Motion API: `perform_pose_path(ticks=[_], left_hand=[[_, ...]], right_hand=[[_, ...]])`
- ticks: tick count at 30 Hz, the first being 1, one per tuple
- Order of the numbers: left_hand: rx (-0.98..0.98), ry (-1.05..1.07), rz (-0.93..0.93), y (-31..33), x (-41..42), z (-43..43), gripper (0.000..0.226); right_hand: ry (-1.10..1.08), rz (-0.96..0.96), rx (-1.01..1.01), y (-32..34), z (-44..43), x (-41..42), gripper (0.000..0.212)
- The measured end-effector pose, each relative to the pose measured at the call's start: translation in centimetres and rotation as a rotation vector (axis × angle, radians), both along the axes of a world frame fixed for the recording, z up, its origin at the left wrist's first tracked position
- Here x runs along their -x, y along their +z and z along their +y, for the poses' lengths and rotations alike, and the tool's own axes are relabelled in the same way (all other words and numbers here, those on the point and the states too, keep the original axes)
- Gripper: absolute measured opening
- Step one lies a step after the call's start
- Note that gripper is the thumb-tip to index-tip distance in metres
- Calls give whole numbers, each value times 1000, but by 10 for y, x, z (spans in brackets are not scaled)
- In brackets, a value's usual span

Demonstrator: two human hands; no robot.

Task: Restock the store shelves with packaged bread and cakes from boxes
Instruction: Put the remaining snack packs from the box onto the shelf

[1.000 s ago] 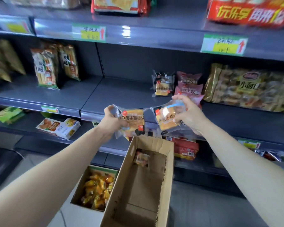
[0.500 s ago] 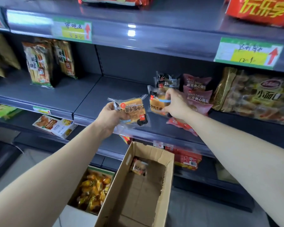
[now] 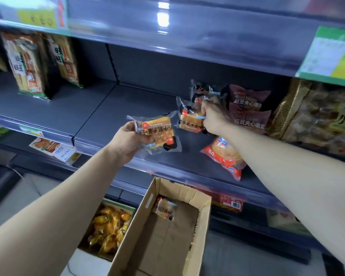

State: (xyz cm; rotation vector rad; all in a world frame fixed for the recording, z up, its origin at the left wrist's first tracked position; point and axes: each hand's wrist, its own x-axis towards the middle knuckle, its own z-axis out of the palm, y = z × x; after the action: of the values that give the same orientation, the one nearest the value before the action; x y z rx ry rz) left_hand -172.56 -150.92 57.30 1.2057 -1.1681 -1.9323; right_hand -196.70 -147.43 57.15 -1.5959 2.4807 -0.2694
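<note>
Your left hand (image 3: pixel 127 142) has its grip closed on the left end of a clear-wrapped packet of golden sliced bread (image 3: pixel 157 134), held just above the front part of the dark grey metal shelf (image 3: pixel 108 114). The packet's long axis runs roughly left to right, and its print faces you upside down. Your right hand (image 3: pixel 213 118) reaches deeper and grips the right edge of a second matching bread packet (image 3: pixel 189 120), which stands on the shelf just in front of a third like packet (image 3: pixel 202 92). The bare shelf beside that row lies beyond and slightly right of your left grip, so that hand is the nearer one; I judge a short push forward would seat its packet alongside. The standing packet reads "牛乳千层". The maroon packs (image 3: pixel 247 100) behind your right hand read "Red bean", the red-and-white bun bag (image 3: pixel 225 156) under your forearm shows "8.0", and the tall striped packs (image 3: pixel 28 66) at far left carry "旺旺". Below, the brown cardboard box (image 3: pixel 204 214) holds one last bread packet (image 3: pixel 164 209).
</note>
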Motion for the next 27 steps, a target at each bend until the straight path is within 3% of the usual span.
perform_pose_path(ticks=[5, 16, 20, 27], left_hand=[[1, -44, 15, 0, 14, -6, 40], [51, -133, -133, -3, 47, -12, 37], [289, -233, -258, 13, 61, -17, 40], [952, -674, -856, 54, 88, -17, 37]], right_hand=[[13, 106, -75, 7, -4, 1, 53], [102, -50, 207, 26, 16, 11, 19], [165, -214, 253, 44, 19, -1, 16], [21, -259, 344, 66, 22, 7, 20]])
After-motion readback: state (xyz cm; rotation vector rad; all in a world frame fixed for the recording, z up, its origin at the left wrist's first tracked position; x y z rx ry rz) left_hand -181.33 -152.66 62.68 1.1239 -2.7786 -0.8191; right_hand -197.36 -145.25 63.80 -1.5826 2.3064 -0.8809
